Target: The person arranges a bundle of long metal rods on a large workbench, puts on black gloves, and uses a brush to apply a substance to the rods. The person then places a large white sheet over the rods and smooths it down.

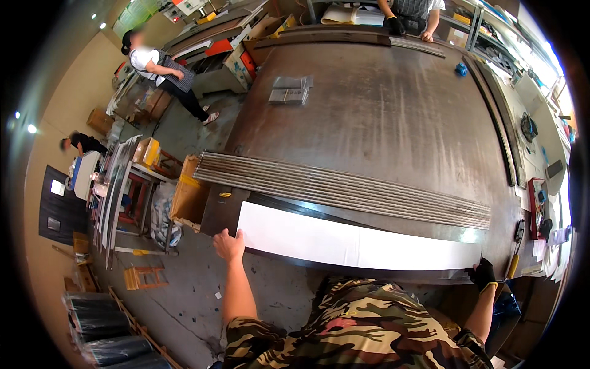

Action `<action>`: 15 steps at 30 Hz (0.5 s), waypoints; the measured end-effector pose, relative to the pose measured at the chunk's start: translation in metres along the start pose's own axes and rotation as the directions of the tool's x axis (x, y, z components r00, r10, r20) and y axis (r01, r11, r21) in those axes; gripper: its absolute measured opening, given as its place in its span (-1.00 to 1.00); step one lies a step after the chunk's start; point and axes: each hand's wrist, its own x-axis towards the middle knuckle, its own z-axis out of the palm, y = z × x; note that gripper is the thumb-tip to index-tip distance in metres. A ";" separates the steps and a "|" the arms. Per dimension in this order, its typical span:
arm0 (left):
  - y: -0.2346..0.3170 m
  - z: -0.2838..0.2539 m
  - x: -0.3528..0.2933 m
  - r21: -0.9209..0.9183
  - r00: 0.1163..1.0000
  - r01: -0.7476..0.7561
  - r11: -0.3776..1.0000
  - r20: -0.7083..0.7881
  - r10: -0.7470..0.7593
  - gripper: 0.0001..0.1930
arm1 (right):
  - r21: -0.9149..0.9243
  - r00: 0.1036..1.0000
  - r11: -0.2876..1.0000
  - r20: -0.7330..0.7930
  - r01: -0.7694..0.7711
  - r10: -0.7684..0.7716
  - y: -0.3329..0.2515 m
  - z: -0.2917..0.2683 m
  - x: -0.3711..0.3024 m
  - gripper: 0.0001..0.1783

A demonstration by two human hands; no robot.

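Observation:
A long white strip (356, 245), like paper or thin sheet, lies along the near edge of a large dark table (369, 117). My bare left hand (230, 244) grips its left end, with the fingers curled at the edge. At the opposite end, my right hand (483, 273) in a black glove is closed on the near right corner; its fingertips are partly hidden. Just beyond the strip, several long thin metal bars (344, 190) lie side by side. A dark flat piece (295, 209) shows between the bars and the strip.
Small stacked plates (289, 91) lie at the far left of the table. Long dark bars (491, 117) line its right side, near a yellow-handled tool (513, 264). A co-worker (412, 15) stands at the far edge; another person (153, 67) walks at left. A cardboard box (189, 195) stands beside the table.

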 end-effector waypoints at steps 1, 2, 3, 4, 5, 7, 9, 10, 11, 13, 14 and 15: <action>-0.004 0.007 0.000 -0.037 0.999 -0.005 0.999 0.046 0.007 -0.32 | -0.022 0.999 0.999 -0.003 0.034 -0.034 0.001 -0.001 0.001 -0.86; -0.009 0.013 -0.002 -0.070 0.995 -0.011 0.997 0.095 0.017 -0.33 | -0.045 0.998 0.997 -0.006 0.061 -0.062 0.006 -0.002 0.000 -0.86; -0.012 0.018 -0.002 -0.103 0.989 -0.014 0.995 0.144 0.029 -0.33 | -0.069 0.996 0.994 -0.008 0.089 -0.090 0.010 -0.003 -0.001 -0.86; -0.013 0.021 -0.002 -0.151 0.988 0.014 0.988 0.157 0.010 -0.30 | -0.093 0.995 0.991 -0.012 0.094 -0.096 0.010 -0.004 -0.004 -0.85; -0.015 0.024 -0.001 -0.182 0.986 0.032 0.983 0.164 -0.002 -0.31 | -0.118 0.995 0.988 -0.015 0.100 -0.102 0.011 -0.005 -0.007 -0.85; -0.027 0.031 0.007 -0.243 0.984 0.072 0.967 0.177 -0.029 -0.34 | -0.071 0.996 0.993 0.003 0.092 -0.092 0.003 -0.002 -0.017 -0.84; -0.081 0.063 0.031 -0.433 0.991 0.046 0.900 0.133 0.013 -0.52 | 0.080 0.996 0.995 0.064 0.063 -0.069 -0.024 0.009 -0.029 -0.81; -0.097 0.070 0.035 -0.513 0.994 0.070 0.856 0.109 -0.016 -0.56 | 0.151 0.995 0.987 0.075 0.051 -0.062 -0.027 0.011 -0.033 -0.80; -0.097 0.069 0.035 -0.590 0.995 0.088 0.802 0.092 -0.042 -0.61 | 0.222 0.995 0.974 0.080 0.036 -0.055 -0.028 0.012 -0.036 -0.79; -0.093 0.050 0.034 -0.682 0.971 0.198 0.704 0.232 -0.048 -0.68 | 0.323 0.998 0.946 0.061 0.011 -0.033 -0.031 0.018 -0.046 -0.76; -0.104 0.045 0.037 -0.728 0.973 0.158 0.667 0.231 0.021 -0.71 | 0.357 0.999 0.934 0.049 0.003 -0.022 -0.037 0.024 -0.048 -0.74; -0.061 0.010 0.021 -0.670 0.920 0.308 0.676 0.390 -0.032 -0.65 | 0.393 1.000 0.919 0.000 -0.007 0.008 -0.037 0.026 -0.060 -0.73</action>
